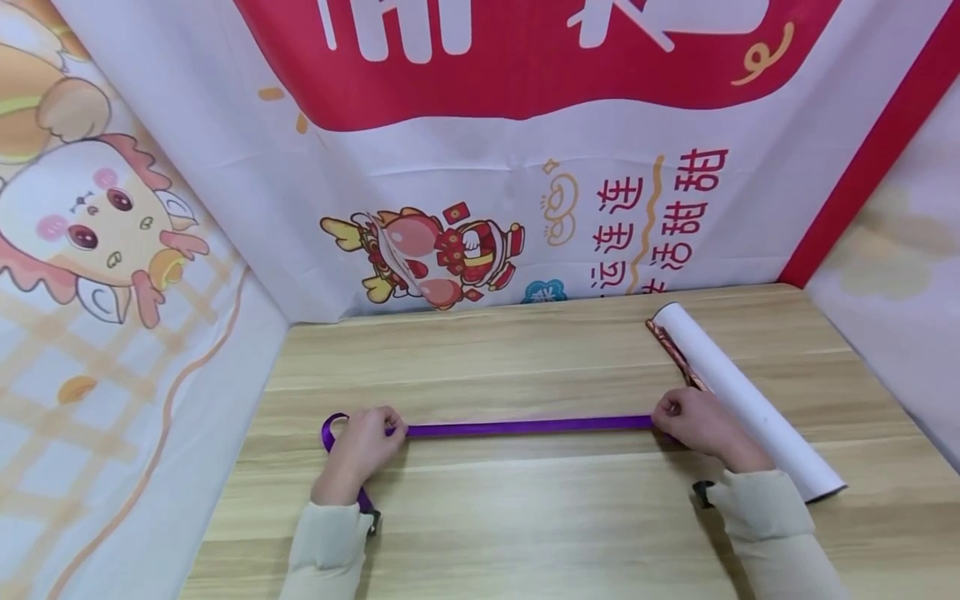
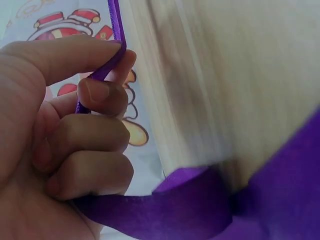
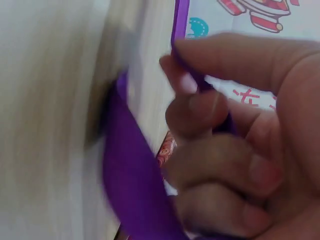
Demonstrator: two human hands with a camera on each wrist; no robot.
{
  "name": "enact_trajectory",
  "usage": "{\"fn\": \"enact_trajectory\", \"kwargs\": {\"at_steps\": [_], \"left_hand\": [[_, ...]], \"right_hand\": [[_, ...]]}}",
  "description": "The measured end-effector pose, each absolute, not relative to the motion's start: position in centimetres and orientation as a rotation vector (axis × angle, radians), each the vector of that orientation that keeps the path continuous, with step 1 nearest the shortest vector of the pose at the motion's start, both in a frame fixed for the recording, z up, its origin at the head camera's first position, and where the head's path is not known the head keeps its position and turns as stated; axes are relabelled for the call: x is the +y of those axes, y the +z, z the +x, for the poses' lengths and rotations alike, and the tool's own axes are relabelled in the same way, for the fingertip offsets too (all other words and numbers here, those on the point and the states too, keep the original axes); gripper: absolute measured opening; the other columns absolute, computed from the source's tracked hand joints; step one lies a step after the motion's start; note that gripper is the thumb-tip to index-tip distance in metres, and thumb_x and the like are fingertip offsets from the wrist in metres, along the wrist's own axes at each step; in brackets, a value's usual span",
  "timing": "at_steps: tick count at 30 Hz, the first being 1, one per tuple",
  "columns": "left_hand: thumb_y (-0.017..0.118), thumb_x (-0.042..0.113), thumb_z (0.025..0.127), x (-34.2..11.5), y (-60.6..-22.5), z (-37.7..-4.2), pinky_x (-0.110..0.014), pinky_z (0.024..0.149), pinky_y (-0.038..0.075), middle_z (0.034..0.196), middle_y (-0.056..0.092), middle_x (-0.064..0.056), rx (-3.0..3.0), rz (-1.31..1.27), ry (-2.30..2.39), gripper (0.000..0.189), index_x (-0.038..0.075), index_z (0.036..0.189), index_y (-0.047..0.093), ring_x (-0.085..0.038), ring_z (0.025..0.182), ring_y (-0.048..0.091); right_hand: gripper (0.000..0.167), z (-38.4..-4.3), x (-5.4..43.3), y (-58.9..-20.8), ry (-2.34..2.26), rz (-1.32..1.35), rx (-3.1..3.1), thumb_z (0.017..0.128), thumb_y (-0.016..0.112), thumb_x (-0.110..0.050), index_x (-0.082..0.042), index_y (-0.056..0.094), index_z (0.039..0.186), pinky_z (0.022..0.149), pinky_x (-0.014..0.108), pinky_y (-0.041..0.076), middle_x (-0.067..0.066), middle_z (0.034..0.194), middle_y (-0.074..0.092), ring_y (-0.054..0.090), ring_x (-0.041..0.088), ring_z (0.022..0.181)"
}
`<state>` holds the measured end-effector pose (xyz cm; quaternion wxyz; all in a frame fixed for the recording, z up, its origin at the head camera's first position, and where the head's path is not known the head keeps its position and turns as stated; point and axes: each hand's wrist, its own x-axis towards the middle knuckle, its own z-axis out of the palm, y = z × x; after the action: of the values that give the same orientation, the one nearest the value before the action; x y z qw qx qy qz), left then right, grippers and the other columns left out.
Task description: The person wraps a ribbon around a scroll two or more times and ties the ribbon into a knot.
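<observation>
A purple ribbon (image 1: 525, 427) is stretched straight between my two hands, low over the wooden table. My left hand (image 1: 370, 437) pinches it between thumb and index finger, the other fingers curled in. From that palm the loose end loops out and hangs, seen as a broad purple band (image 2: 195, 205) in the left wrist view. My right hand (image 1: 697, 423) pinches the other side of the ribbon the same way. A loose tail (image 3: 132, 170) drops from under its curled fingers in the right wrist view.
Just beyond my right hand, a white roll (image 1: 750, 400) lies slantwise on the wooden table (image 1: 525, 525). A shiny copper-coloured strip (image 1: 675, 354) lies along its left side. Printed cloth (image 1: 450, 150) hangs behind the table's back edge and at both sides.
</observation>
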<state>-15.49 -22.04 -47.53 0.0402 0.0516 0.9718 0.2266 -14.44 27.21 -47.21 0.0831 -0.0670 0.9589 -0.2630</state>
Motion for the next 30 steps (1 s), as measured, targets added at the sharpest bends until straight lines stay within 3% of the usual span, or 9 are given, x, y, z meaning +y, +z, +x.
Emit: {"fn": "enact_trajectory", "kwargs": {"at_steps": [5,8,11,16,20,26,30], "left_hand": [[0.066,0.012,0.094,-22.3,-47.8,-15.4,-0.049,0.086,0.051,0.085,0.074,-0.006,3.021,0.137,0.667,0.010,0.008,0.089,0.075,-0.018,0.072,0.060],[0.068,0.013,0.095,-22.2,-48.2,-15.5,-0.048,0.086,0.051,0.085,0.074,-0.006,3.019,0.114,0.679,0.011,0.007,0.090,0.075,-0.019,0.074,0.061],[0.070,0.014,0.095,-21.9,-48.4,-15.6,-0.042,0.081,0.052,0.086,0.075,-0.005,2.996,0.104,0.731,0.010,0.007,0.090,0.076,-0.017,0.075,0.062],[0.071,0.015,0.095,-21.6,-48.2,-15.8,-0.040,0.077,0.053,0.085,0.075,-0.002,2.972,0.101,0.777,0.010,0.008,0.091,0.077,-0.017,0.076,0.063],[0.070,0.016,0.094,-21.8,-48.1,-15.6,-0.042,0.080,0.053,0.084,0.073,-0.002,2.948,0.052,0.763,0.011,0.009,0.089,0.076,-0.018,0.078,0.064],[0.070,0.016,0.095,-22.2,-48.3,-15.4,-0.045,0.083,0.055,0.091,0.076,-0.006,2.863,-0.014,0.781,0.011,0.008,0.093,0.077,-0.021,0.082,0.065],[0.070,0.016,0.096,-22.0,-48.6,-15.2,-0.045,0.084,0.054,0.092,0.077,-0.005,2.846,-0.020,0.806,0.011,0.008,0.095,0.077,-0.020,0.083,0.065]], "right_hand": [[0.014,-14.0,28.0,-47.2,-0.715,-0.081,2.882,0.094,0.062,-0.014,-0.004,0.071,0.092,0.062,0.031,0.045,0.002,0.074,0.067,0.055,0.016,0.066],[0.015,-14.0,28.8,-46.7,-0.665,-0.071,2.947,0.095,0.065,-0.013,-0.001,0.073,0.095,0.065,0.037,0.050,0.009,0.083,0.070,0.059,0.021,0.072],[0.020,-13.9,30.5,-45.7,-0.612,-0.014,3.082,0.093,0.070,-0.017,0.001,0.074,0.101,0.072,0.051,0.054,0.023,0.096,0.071,0.065,0.036,0.083],[0.047,-14.5,35.3,-43.9,-0.494,0.193,3.094,0.095,0.067,-0.025,0.013,0.064,0.122,0.082,0.067,0.051,0.044,0.121,0.060,0.060,0.059,0.106],[0.059,-15.4,39.0,-43.2,-0.454,0.152,2.853,0.099,0.067,-0.030,0.021,0.056,0.126,0.084,0.062,0.054,0.044,0.122,0.062,0.063,0.056,0.105],[0.063,-15.5,39.8,-44.4,-0.477,0.118,2.672,0.095,0.075,-0.041,0.013,0.061,0.125,0.071,0.041,0.054,0.031,0.110,0.069,0.065,0.034,0.089],[0.074,-15.1,38.7,-44.8,-0.430,0.174,2.699,0.090,0.079,-0.047,0.011,0.057,0.130,0.068,0.043,0.052,0.034,0.113,0.067,0.063,0.035,0.088]]}}
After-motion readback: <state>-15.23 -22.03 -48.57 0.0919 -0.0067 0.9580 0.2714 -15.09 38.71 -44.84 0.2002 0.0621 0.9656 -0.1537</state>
